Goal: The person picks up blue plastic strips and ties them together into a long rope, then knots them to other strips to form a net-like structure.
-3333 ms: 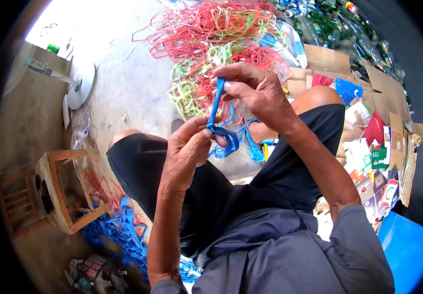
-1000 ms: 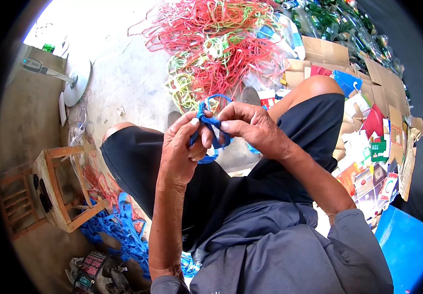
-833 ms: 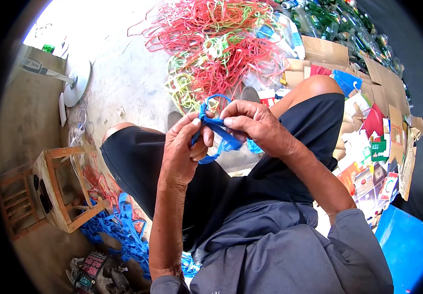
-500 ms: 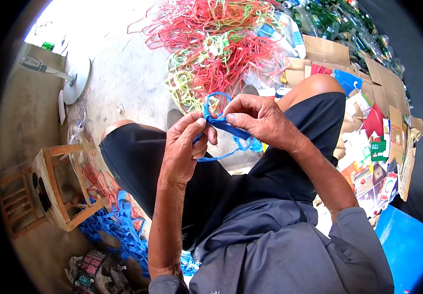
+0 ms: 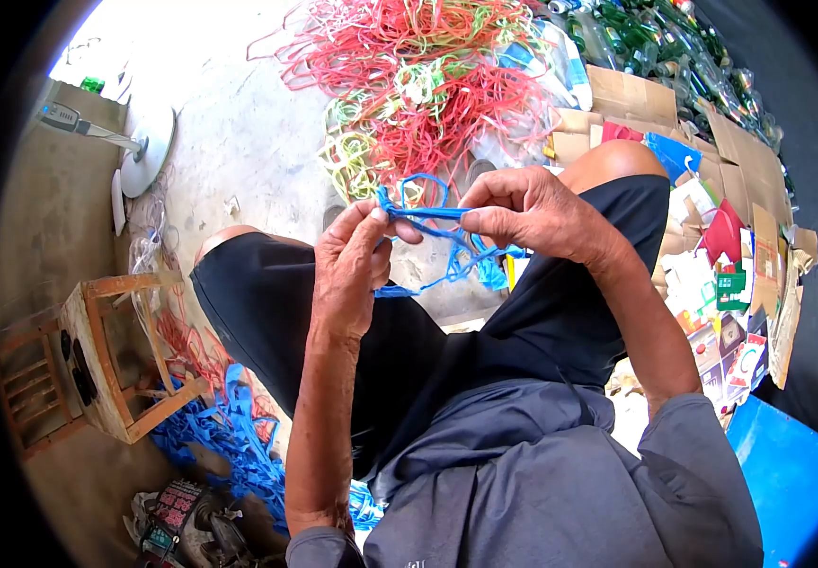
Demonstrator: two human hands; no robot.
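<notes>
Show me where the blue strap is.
The blue strap is near the middle of the head view, pinched and stretched between the left hand and the right hand, above the lap, with the red and yellow tangle beyond.

1. The blue strap (image 5: 428, 216), pinched by the left hand (image 5: 347, 275) and the right hand (image 5: 532, 213), is seen as thin, flat plastic, smooth with a faint sheen.
2. The red and yellow-green straps (image 5: 428, 85) are made of similar, lightly glossy plastic band.
3. The floor (image 5: 239, 142) is shown as rough, matt concrete.
4. The stool (image 5: 106, 286) is built of bare, dull wood.
5. The boxes (image 5: 631, 95) are made of matt brown cardboard.
6. The green bottles (image 5: 655, 43) are seen as glossy; glass or plastic cannot be told.
7. The shorts (image 5: 257, 293) and shirt (image 5: 523, 473) are made of matt cloth.
</notes>
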